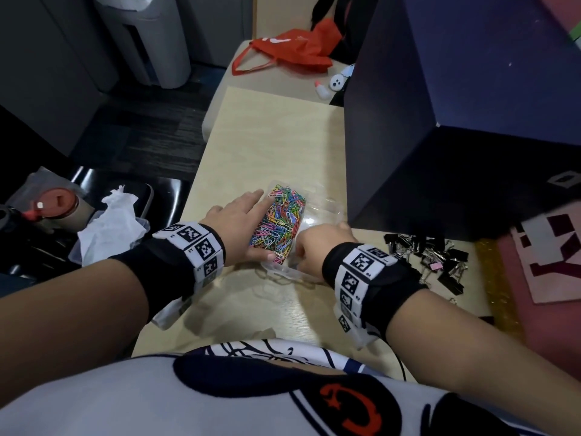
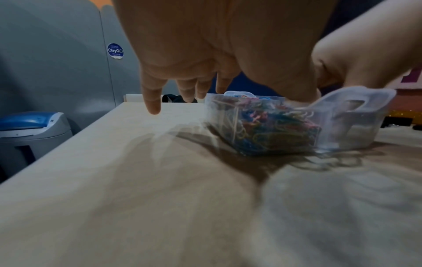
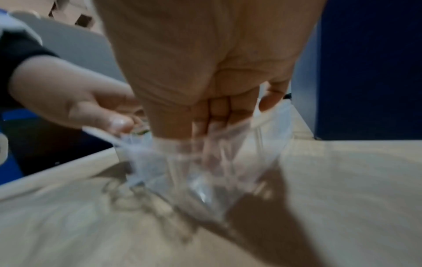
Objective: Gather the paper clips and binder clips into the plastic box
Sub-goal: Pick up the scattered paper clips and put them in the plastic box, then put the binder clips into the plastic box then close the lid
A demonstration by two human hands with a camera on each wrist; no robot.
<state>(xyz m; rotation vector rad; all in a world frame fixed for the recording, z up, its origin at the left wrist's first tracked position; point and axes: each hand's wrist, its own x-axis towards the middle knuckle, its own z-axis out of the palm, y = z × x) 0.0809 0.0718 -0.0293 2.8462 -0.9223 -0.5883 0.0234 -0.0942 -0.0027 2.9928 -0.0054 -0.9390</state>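
A clear plastic box (image 1: pixel 320 202) with two compartments lies mid-table. Its left compartment is full of coloured paper clips (image 1: pixel 279 221), also seen through the box wall (image 2: pixel 356 126) as a mixed heap (image 2: pixel 274 133). My left hand (image 1: pixel 251 221) rests against the box's left side, fingers (image 2: pixel 182 86) straight, thumb (image 3: pixel 118 122) on the near rim. My right hand (image 1: pixel 317 243) reaches into the near end of the empty right compartment (image 3: pixel 205 180). Its fingers (image 3: pixel 219 108) are bunched downward and blurred, so a hold is unclear. Black binder clips (image 1: pixel 430 256) lie heaped to the right.
A tall dark blue box (image 1: pixel 440 136) stands just behind and right of the plastic box. A pink mat (image 1: pixel 550 262) lies at the far right. The table's left edge (image 1: pixel 195 184) drops to a chair with tissue (image 1: pixel 110 228) and a cup (image 1: pixel 56 206).
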